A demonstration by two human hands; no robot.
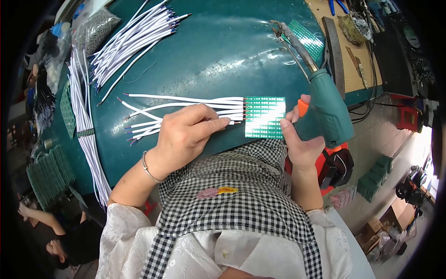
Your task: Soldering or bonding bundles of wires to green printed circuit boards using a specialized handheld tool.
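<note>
A green circuit board [265,132] with rows of shiny pads lies near the table's front edge. Several white cables [186,98] reach its left side, their bare reddish wire ends at the pads. My left hand [186,132] is closed, thumb and forefinger pinching a white cable close to the board. My right hand [302,142] has its thumb and a finger on the board's right edge, gripping it. Right beside that hand is a teal soldering gun [330,102] with an orange trigger, its metal tip pointing away; I cannot tell whether the fingers also touch the gun.
A pile of white cables [134,44] and a tied bundle [86,121] lie on the green table [218,46] at left. Another green board [304,39] lies behind the gun tip. A metal bar [333,56] is at right. A co-worker [69,237] is at lower left.
</note>
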